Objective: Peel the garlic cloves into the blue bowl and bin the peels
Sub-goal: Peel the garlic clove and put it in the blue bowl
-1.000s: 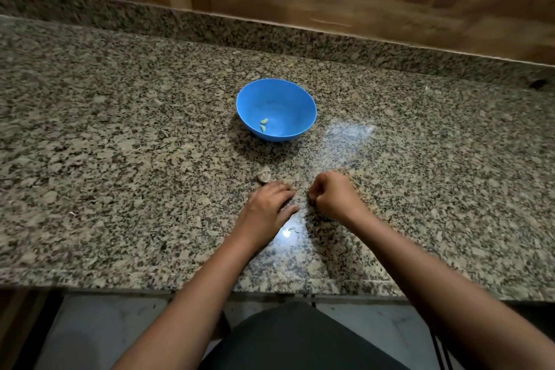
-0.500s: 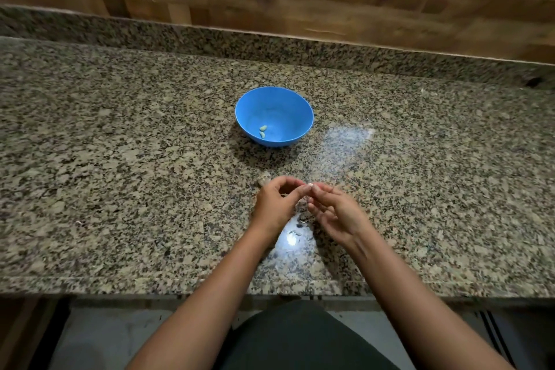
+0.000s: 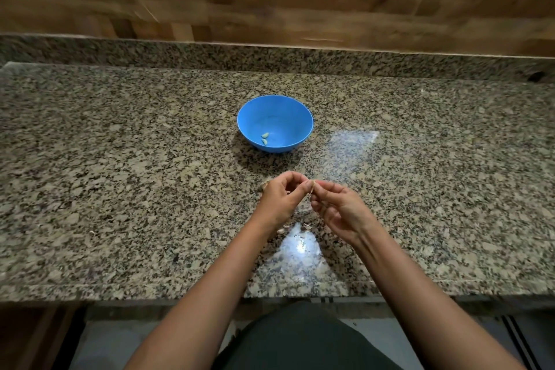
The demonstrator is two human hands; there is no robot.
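Note:
A blue bowl (image 3: 288, 111) stands on the granite counter (image 3: 120, 189) and holds two peeled garlic cloves (image 3: 265, 138). In front of it my left hand (image 3: 277, 200) and my right hand (image 3: 338, 209) meet above the counter. Both pinch one small garlic cloves piece (image 3: 312, 185) between fingertips and thumbs. The remaining garlic (image 3: 264, 186) lies on the counter, mostly hidden behind my left hand. Bits of garlic peel (image 3: 304, 227) lie on the counter below my hands.
A wooden wall (image 3: 270, 9) rises behind the granite backsplash. The counter's front edge (image 3: 150, 294) runs just above my lap. A bright light reflection sits near the peels.
Both hands have lifted off the counter and come together, now pinching a clove between them. The view has tilted up, so the bowl sits lower in frame.

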